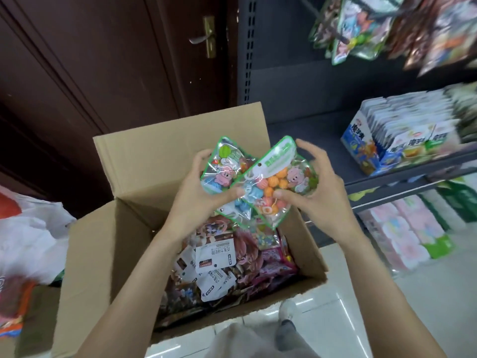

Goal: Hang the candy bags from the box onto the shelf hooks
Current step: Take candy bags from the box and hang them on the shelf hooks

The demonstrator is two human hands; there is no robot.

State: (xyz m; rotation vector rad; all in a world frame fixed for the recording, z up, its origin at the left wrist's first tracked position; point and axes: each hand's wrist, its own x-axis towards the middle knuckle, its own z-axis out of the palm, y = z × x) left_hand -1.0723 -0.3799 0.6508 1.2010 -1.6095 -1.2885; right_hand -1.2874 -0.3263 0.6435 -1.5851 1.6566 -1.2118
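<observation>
Both hands are raised over the open box (108,244), each holding a clear, green-edged candy bag. The left hand (198,195) curls round the left bag (224,169), thumb across its lower front and fingers behind. The right hand (317,187) grips the right bag (281,174), with its thumb on the bottom edge and its fingers arched over the top right corner. The two bags overlap in the middle, and at least one more green-edged bag seems to hang beneath them, though which hand carries it I cannot tell.

The right bag lies tilted, its long axis running from lower left to upper right, with the green header and its small hang hole (259,164) near the upper left edge. The hooks (343,40), already loaded with hanging bags (358,29), sit up and to the right, well apart from the hands. The right hand is the nearer one, so its bag looks likeliest to go first. It would need turning header-up so that the hole faces the hook tip. More bags fill the box below.
</observation>
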